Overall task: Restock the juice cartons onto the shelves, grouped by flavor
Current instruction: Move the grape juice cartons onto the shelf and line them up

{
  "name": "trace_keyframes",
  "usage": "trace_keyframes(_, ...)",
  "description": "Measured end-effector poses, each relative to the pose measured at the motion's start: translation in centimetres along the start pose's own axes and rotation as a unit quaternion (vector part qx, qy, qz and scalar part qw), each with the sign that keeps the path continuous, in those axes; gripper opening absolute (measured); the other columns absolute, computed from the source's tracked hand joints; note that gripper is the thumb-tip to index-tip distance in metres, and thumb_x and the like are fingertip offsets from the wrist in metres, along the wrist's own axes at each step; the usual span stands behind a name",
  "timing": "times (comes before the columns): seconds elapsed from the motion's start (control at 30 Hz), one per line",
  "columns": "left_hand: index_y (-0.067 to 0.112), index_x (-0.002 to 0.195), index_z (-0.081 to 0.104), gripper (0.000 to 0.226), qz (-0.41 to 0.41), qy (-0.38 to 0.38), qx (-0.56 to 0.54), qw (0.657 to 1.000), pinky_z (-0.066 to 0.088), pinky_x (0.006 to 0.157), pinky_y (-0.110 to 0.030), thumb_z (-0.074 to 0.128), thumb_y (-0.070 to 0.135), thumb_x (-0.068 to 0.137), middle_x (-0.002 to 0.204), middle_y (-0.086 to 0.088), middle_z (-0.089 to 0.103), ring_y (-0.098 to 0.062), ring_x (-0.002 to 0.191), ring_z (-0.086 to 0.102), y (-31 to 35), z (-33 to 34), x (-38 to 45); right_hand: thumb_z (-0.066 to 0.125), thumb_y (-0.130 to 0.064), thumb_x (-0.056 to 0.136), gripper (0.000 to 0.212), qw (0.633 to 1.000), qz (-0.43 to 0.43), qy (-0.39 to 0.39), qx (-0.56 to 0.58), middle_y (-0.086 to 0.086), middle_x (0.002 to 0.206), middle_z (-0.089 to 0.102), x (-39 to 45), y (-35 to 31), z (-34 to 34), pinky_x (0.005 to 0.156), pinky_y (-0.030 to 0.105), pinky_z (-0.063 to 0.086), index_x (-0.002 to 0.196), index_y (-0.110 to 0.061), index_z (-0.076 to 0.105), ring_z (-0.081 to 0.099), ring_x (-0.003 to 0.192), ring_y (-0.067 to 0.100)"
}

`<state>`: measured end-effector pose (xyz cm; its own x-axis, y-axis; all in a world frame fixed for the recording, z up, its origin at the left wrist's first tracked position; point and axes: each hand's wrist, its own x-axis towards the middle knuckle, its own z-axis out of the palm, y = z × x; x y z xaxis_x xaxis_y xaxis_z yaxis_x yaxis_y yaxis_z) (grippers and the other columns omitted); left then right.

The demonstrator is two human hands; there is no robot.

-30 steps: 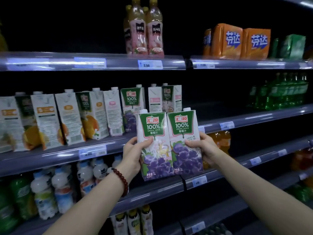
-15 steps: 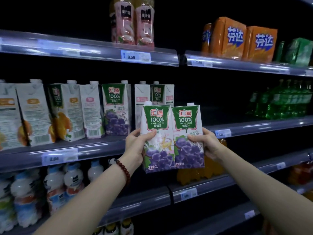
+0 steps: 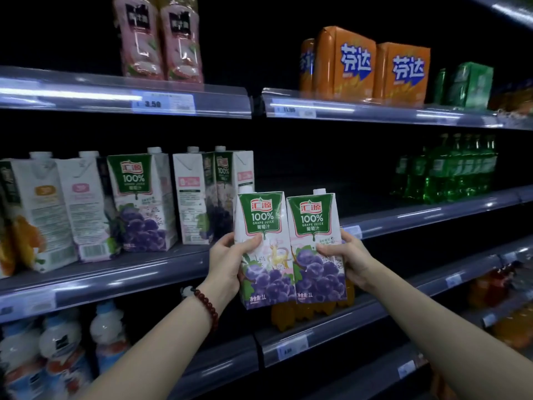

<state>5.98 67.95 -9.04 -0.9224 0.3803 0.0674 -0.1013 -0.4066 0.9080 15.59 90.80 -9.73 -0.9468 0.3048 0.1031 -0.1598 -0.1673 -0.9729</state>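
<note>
Purple grapes mark the cartons we hold up before the middle shelf, where orange and grape cartons stand at left. Our left hand grips one grape carton, thumb across its front; our right hand grips the second carton, touching the first. Green bottles stand farther right.

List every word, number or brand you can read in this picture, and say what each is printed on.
"汇源 100% GRAPE JUICE 葡萄汁": left held carton and right held carton.
"净含量:1L": foot of both held cartons.
"汇源 100%": shelf grape carton; smaller print blurred.
"芬达": orange packs.
"3.50": price tag.
Other tags, pink bottles, carton back panels: too blurred.
</note>
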Motion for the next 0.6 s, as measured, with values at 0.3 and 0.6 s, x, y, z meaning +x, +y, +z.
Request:
trace_keyframes(0.3, 0.006, 0.101, 0.063, 0.039, 0.009, 0.028, -0.018, 0.999, 0.057, 0.052, -0.03, 0.08, -0.001, 0.067, 0.091, -0.015, 0.075, -0.026, 0.069, 0.074, -5.0, 8.3, 0.2, 0.077, 0.004, 0.059, 0.071, 1.0, 0.014, -0.016, -0.007, 0.021, 0.109, 0.071, 0.5, -1.1, -9.6, 0.074, 0.042, 0.058, 0.125, -0.005, 0.052, 0.071, 0.091, 0.035)
trace_keyframes(0.6, 0.006, 0.096, 0.065, 0.033, 0.021, 0.067, -0.045, 0.997, 0.057, 0.053, -0.031, 0.079, -0.001, 0.068, 0.082, -0.012, 0.076, -0.027, 0.071, 0.074, -10.2, 15.9, -0.3, 0.078, 0.004, 0.058, 0.073, 0.997, 0.033, -0.063, -0.03, 0.022, 0.111, 0.07, 1.1, -2.7, -18.7, 0.085, 0.048, 0.055, 0.126, -0.003, 0.052, 0.067, 0.102, 0.042)
